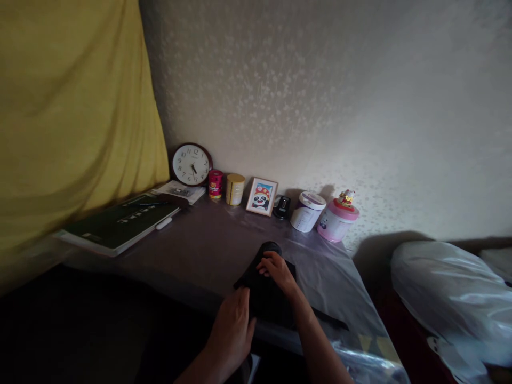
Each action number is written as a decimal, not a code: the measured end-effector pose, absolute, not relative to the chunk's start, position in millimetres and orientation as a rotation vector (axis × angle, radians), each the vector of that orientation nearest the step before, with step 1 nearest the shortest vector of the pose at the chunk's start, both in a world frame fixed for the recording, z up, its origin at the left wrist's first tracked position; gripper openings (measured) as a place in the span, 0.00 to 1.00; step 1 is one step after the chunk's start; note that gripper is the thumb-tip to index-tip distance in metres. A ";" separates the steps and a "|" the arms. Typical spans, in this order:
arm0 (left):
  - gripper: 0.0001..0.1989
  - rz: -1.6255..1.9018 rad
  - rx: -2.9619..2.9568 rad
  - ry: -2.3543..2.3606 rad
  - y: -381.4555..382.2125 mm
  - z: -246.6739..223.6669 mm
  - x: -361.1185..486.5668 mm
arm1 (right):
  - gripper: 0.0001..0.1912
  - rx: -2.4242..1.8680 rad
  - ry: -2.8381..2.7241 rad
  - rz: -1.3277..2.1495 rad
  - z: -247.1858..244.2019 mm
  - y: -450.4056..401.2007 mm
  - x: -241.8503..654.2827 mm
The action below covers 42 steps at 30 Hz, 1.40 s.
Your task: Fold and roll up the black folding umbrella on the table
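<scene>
A black, soft-looking item (268,298) lies near the front edge of the table, with a rounded dark end at its far side. From it a thin black strap (330,319) runs off to the right. My left hand (234,322) grips the item's near left edge, fingertips pressed together. Over its upper part rests my right hand (277,271), with its fingers loosely bent and somewhat apart. The item is too dark to show its exact kind.
Along the wall stand a clock (192,164), a red can (215,184), a yellow-lidded can (235,189), a panda picture frame (261,197), a small black object (282,207), a white tub (307,212) and a pink tub (336,221). A green book (124,221) lies left.
</scene>
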<state>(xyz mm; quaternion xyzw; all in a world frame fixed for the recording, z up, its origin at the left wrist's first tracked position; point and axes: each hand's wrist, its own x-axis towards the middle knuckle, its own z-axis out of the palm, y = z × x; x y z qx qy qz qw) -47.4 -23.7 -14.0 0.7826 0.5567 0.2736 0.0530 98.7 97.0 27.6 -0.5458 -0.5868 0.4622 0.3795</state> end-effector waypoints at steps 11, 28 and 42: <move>0.06 0.728 2.540 1.570 -16.3 43.2 -34.9 | 0.09 -1.406 -1.555 1.153 30.6 97.3 95.0; 0.31 0.813 2.595 1.771 3.1 -24.9 -16.9 | 0.11 -1.127 -2.139 0.361 29.3 58.8 94.1; 0.28 0.406 2.584 1.870 1.7 -6.4 -14.2 | 0.18 -1.176 -2.249 0.201 -3.6 151.7 121.7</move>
